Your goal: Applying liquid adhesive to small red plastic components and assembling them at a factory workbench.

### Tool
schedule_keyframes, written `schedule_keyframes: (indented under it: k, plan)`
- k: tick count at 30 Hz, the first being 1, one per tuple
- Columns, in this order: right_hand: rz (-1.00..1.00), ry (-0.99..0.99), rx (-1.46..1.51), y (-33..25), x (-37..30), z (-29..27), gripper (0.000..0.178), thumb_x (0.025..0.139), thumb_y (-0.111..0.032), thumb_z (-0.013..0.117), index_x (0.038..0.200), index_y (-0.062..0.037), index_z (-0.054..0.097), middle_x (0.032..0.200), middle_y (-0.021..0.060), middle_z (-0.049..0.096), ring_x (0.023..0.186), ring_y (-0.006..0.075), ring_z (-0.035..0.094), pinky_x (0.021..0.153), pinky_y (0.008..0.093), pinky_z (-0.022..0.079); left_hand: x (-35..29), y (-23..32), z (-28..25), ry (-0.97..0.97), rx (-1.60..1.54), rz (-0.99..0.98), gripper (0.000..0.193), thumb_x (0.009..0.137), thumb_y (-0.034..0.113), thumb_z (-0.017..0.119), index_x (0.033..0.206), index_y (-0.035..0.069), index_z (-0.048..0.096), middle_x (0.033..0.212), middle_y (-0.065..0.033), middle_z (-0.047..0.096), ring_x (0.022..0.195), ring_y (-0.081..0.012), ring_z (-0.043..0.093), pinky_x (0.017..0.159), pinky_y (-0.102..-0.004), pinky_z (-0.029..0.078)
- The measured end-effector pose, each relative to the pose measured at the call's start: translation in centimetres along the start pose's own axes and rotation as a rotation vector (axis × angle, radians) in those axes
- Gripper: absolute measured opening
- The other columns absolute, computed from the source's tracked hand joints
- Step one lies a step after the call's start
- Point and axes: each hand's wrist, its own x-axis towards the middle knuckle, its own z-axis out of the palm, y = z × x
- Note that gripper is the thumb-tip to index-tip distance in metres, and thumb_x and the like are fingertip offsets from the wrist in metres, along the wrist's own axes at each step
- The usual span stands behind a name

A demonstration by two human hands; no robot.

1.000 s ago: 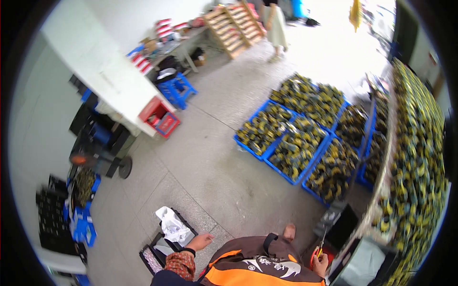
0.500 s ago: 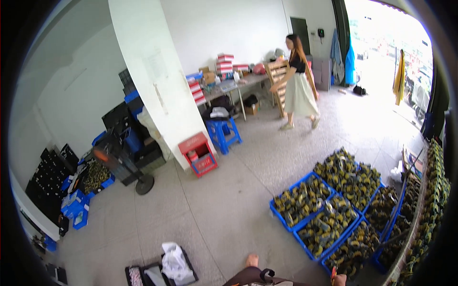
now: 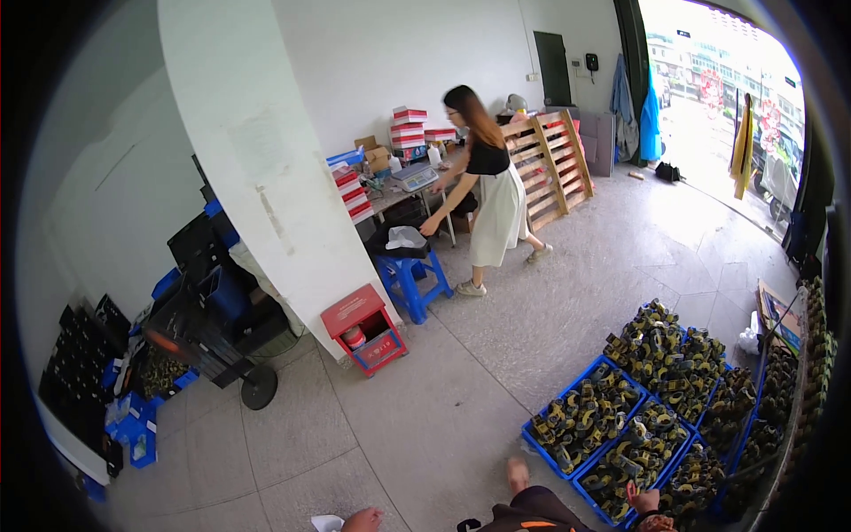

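My right hand (image 3: 646, 502) is closed around a small red-handled tool (image 3: 631, 489), whose working end I cannot make out. It is over the near edge of the blue trays (image 3: 567, 472), which are heaped with black-and-yellow curved parts (image 3: 634, 448). My left hand (image 3: 363, 520) shows only in part at the lower edge, beside a white bag-like piece (image 3: 326, 523). Its fingers are too cut off and blurred to tell whether they hold anything. My bare foot (image 3: 517, 474) rests on the floor left of the trays.
A person (image 3: 492, 177) leans toward a blue stool (image 3: 412, 285) with a black tray. Behind stand a wooden pallet (image 3: 550, 168) and a cluttered table (image 3: 381, 202). A red box (image 3: 363, 328) and a floor fan (image 3: 259, 387) flank the white pillar (image 3: 257, 177).
The person has left the pallet leaning upright and moved left to the stool. My left hand has come into view at the lower edge. My view has shifted, and the black case has left it.
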Motion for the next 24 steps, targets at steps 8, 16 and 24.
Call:
schedule_keyframes:
  k: [8, 16, 24]
  plan:
    - [0.036, 0.247, -0.101, -21.2, 8.7, 9.5, 0.022, 0.08, -0.017, 0.079, 0.077, 0.0021, 0.07, 0.068, 0.0195, 0.069, 0.062, 0.025, 0.067, 0.06, 0.0407, 0.051, 11.1, -0.6, -7.2, 0.047, -0.005, -0.272, 0.032, 0.096, 0.031, 0.055, 0.118, 0.012, 0.068, 0.108, -0.0196, 0.071, 0.103, -0.0392, 0.067, 0.089, -0.0475, 0.053]
    - [0.143, -0.316, -0.31, -41.5, 17.9, 15.0, 0.024, 0.08, -0.005, 0.069, 0.098, 0.0096, 0.061, 0.094, 0.0203, 0.068, 0.091, 0.0367, 0.07, 0.073, 0.0481, 0.059, 11.4, -2.8, -6.7, 0.046, -0.771, -0.51, 0.033, 0.099, 0.024, 0.056, 0.123, 0.002, 0.062, 0.106, -0.0152, 0.069, 0.101, -0.0265, 0.064, 0.09, -0.0417, 0.053]
    - [0.205, -0.331, -0.591, -53.5, 23.6, 17.0, 0.051, 0.073, -0.036, 0.084, 0.102, 0.0043, 0.072, 0.106, 0.0254, 0.073, 0.103, 0.0386, 0.071, 0.085, 0.0442, 0.057, 26.1, -0.7, -9.4, -0.047, -0.529, -0.483, 0.034, 0.101, 0.018, 0.06, 0.134, 0.011, 0.057, 0.117, -0.0129, 0.068, 0.104, -0.0236, 0.064, 0.09, -0.041, 0.055]
